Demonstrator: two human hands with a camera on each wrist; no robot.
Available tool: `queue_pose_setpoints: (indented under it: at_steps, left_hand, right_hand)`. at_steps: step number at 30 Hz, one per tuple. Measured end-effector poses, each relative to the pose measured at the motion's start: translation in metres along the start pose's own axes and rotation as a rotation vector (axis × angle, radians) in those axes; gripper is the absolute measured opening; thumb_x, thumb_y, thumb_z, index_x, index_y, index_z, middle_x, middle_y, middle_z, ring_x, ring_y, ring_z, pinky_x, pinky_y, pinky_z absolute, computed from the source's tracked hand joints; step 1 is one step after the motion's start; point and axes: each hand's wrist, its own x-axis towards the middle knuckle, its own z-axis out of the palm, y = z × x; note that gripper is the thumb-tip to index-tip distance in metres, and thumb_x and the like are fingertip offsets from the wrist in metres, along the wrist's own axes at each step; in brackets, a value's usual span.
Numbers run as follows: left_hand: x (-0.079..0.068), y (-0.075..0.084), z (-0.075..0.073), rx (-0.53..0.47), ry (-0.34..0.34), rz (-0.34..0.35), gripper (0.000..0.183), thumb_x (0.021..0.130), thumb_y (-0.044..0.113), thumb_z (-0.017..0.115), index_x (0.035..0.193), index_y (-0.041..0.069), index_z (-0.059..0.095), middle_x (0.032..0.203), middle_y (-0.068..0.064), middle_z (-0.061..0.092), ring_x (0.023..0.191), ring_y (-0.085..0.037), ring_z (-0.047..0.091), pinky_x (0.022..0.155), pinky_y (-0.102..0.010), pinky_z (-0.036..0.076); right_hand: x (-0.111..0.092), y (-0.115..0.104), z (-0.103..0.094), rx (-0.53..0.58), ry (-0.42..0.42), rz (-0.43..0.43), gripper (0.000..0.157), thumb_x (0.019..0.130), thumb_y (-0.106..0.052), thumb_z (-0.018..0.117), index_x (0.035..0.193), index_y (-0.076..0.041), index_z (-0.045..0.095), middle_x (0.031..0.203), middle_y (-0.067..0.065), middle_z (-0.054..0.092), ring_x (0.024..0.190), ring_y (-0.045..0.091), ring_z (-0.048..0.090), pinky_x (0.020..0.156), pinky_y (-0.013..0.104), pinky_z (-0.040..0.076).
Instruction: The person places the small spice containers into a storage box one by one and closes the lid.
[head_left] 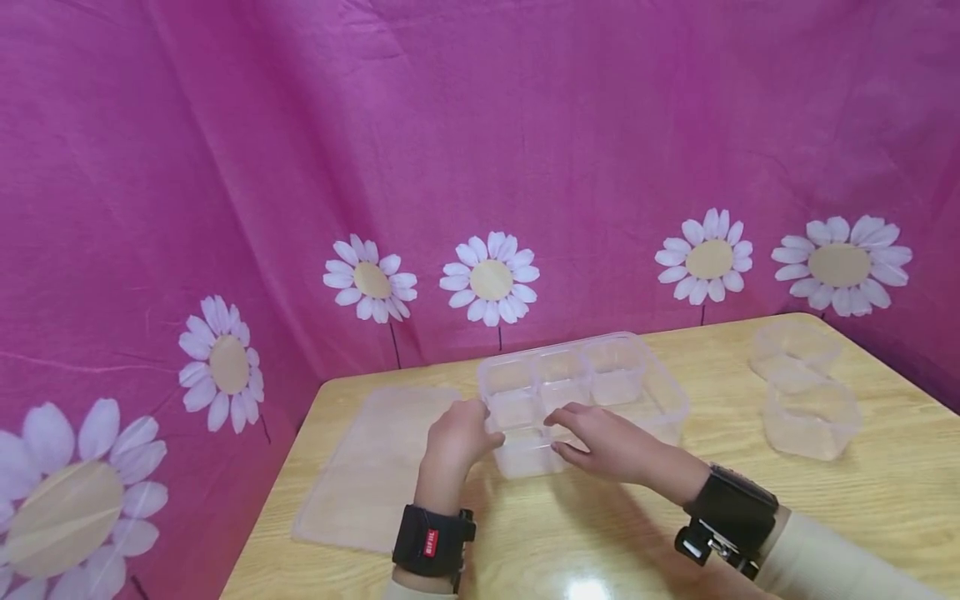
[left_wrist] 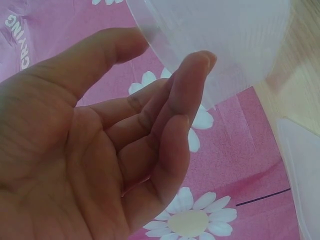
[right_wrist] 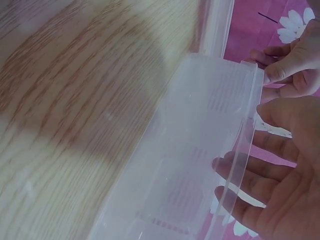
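Observation:
A small clear plastic container (head_left: 525,458) sits at the front left corner of a larger clear plastic box (head_left: 678,404). My left hand (head_left: 459,433) pinches its rim on the left, thumb on one side of the wall and fingers on the other. On the right, my right hand (head_left: 611,442) holds the same container at its rim. Through the clear wall (right_wrist: 200,135) in the right wrist view, fingertips of the right hand show, with the thumb at the rim. Behind, several more small containers (head_left: 562,375) stand in the box.
A flat clear lid (head_left: 360,475) lies on the wooden table (head_left: 892,500) left of the box. Two more small clear containers, one nearer (head_left: 810,421) and one farther (head_left: 795,346), stand at the right. A pink cloth (head_left: 585,150) with white flowers hangs behind the table.

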Motion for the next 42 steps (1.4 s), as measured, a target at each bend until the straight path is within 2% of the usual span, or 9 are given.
queue_pose_setpoints:
  at_steps: [7,13,23,28,33,38,42]
  left_hand:
    - [0.000,0.001,0.000,-0.021,-0.013,-0.007,0.041,0.073,0.025,0.074,0.104,-0.001,0.067,0.102,-0.016,0.071,0.091,-0.030,0.064,0.073,-0.047,0.054]
    - [0.001,0.000,0.000,-0.027,-0.024,-0.017,0.042,0.074,0.025,0.074,0.106,-0.001,0.066,0.104,-0.016,0.071,0.093,-0.030,0.063,0.075,-0.047,0.054]
    - [0.003,-0.001,0.003,-0.044,-0.047,-0.035,0.044,0.075,0.026,0.074,0.108,-0.001,0.065,0.108,-0.016,0.070,0.096,-0.031,0.063,0.079,-0.048,0.053]
    - [0.004,-0.003,0.004,-0.024,-0.035,-0.011,0.039,0.074,0.025,0.073,0.103,0.000,0.067,0.102,-0.015,0.071,0.089,-0.028,0.064,0.072,-0.047,0.054]
    - [0.004,-0.003,0.002,-0.028,-0.024,0.005,0.038,0.074,0.025,0.073,0.101,-0.001,0.067,0.098,-0.014,0.071,0.084,-0.027,0.063,0.069,-0.046,0.054]
    - [0.003,-0.002,0.002,-0.029,-0.030,-0.001,0.040,0.074,0.024,0.073,0.103,-0.002,0.067,0.101,-0.016,0.071,0.088,-0.029,0.064,0.072,-0.047,0.054]
    - [0.004,-0.003,0.003,-0.020,-0.036,-0.006,0.041,0.074,0.025,0.073,0.105,-0.001,0.066,0.102,-0.015,0.071,0.089,-0.028,0.064,0.073,-0.046,0.054]
  right_hand:
    - [-0.008,0.005,-0.009,-0.005,0.026,0.009,0.027,0.087,-0.019,0.061,0.107,-0.001,0.063,0.103,0.013,0.067,0.094,0.023,0.063,0.080,0.044,0.055]
    - [-0.015,0.010,-0.017,-0.017,0.057,0.014,0.024,0.087,-0.017,0.061,0.105,-0.001,0.064,0.101,0.013,0.067,0.092,0.024,0.064,0.079,0.043,0.055]
    - [-0.027,0.020,-0.033,-0.079,0.153,0.014,0.021,0.084,-0.014,0.065,0.101,-0.003,0.064,0.097,0.012,0.069,0.090,0.023,0.064,0.077,0.044,0.056]
    - [-0.034,0.030,-0.046,-0.128,0.200,0.007,0.020,0.081,-0.012,0.068,0.098,-0.003,0.065,0.092,0.011,0.067,0.083,0.021,0.063,0.071,0.042,0.056]
    - [-0.044,0.044,-0.061,-0.147,0.206,0.060,0.019,0.080,-0.012,0.068,0.097,-0.002,0.066,0.092,0.012,0.066,0.078,0.020,0.061,0.067,0.041,0.055]
    - [-0.062,0.061,-0.070,-0.166,0.211,0.128,0.021,0.079,-0.012,0.068,0.097,0.000,0.065,0.086,0.012,0.064,0.076,0.023,0.061,0.064,0.043,0.055]
    - [-0.078,0.074,-0.074,-0.189,0.221,0.151,0.021,0.078,-0.010,0.069,0.096,-0.001,0.065,0.081,0.011,0.060,0.074,0.024,0.059,0.061,0.043,0.054]
